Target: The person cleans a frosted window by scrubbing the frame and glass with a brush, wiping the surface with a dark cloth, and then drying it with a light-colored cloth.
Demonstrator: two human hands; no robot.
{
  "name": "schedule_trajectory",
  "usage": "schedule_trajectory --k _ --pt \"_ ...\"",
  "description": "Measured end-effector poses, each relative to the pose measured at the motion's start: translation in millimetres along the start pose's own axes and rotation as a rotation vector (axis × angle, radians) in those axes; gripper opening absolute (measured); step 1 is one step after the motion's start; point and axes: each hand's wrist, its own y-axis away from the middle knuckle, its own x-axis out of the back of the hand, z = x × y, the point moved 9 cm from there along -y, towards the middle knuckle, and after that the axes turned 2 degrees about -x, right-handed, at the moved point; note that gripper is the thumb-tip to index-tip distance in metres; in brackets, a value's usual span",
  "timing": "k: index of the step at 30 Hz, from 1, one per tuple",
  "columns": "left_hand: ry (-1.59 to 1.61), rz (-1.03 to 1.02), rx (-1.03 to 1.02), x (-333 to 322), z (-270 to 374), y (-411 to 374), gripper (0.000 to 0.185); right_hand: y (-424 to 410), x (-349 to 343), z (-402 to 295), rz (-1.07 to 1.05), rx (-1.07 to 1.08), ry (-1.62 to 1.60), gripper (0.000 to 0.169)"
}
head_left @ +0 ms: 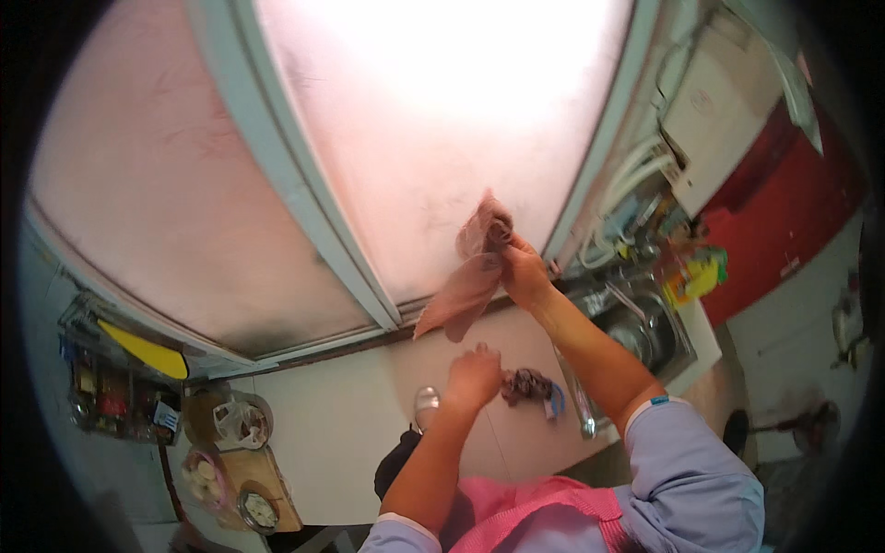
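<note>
My right hand [527,271] grips a crumpled pinkish-brown cloth [467,294] in front of a frosted glass pane [429,159]. One end of the cloth hangs down over the pane's lower frame. Lower down, my left hand [475,375] hovers over the pale countertop [325,428], its fingers curled; whether anything is inside them is hidden. Just right of that hand, a dark bunched cloth [529,386] lies on the counter with a blue strip at its side. A silvery rounded object [427,401] shows left of my left hand, partly hidden by my forearm.
A steel sink [632,332] is set in the counter on the right, with a yellow packet [697,276] behind it. On the left are a wooden cutting board [252,477], a bowl of pale food [260,510], a plastic bag [240,422] and a rack of jars [114,397].
</note>
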Motion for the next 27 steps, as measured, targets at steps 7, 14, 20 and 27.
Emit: schedule_trajectory --k 7,14,20,27 --pt "-0.024 -0.296 -0.104 -30.9 58.0 11.4 0.067 140.9 31.6 -1.5 0.280 -0.038 -0.644 0.040" --pt "0.894 -0.351 -0.200 -111.2 116.5 0.0 0.073 286.4 130.2 31.6 0.682 -0.111 -0.042 0.030" --pt "1.532 -0.326 0.177 -171.6 120.7 1.8 0.039 368.2 149.8 89.9 0.475 -0.248 0.667 0.036" --pt "1.567 -0.095 0.286 -229.1 106.6 -30.1 0.040 482.8 229.2 121.6 0.795 -0.466 0.037 0.032"
